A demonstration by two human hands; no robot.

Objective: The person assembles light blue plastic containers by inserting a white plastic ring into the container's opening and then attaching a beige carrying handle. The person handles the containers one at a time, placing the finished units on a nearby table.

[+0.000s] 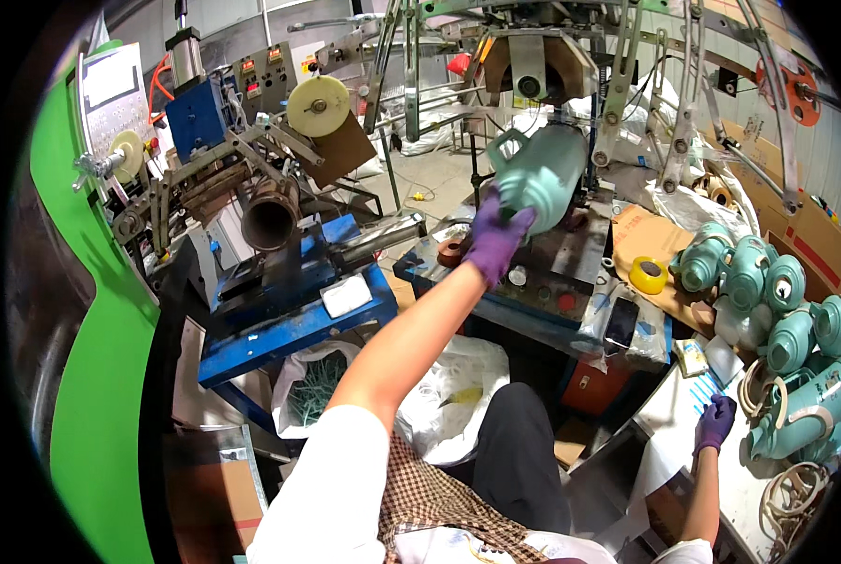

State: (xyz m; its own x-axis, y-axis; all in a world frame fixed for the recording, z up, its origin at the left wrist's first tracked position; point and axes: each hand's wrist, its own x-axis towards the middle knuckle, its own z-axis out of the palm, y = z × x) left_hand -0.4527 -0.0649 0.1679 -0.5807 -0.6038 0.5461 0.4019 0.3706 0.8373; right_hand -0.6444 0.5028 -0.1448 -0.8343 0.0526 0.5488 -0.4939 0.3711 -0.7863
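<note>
My left hand (503, 235), in a purple glove, stretches forward and grips the neck end of a teal jug (544, 174) with a side handle. The jug lies tilted in front of the machine's brown metal holder (538, 70). My right hand (716, 425), also gloved in purple, is low at the right by a white sheet with blue stripes (704, 390). Its fingers are curled; whatever they hold, if anything, is too small to make out. Close to it on the white table lies another teal jug (806, 409).
Several teal jugs (746, 271) cluster at the right, near a yellow tape roll (648, 274) and a dark phone (621, 322). A blue machine stand (298, 329) with a metal tube (270, 218) stands left. White bags (453, 390) sit below. Linkage arms (618, 85) hang ahead.
</note>
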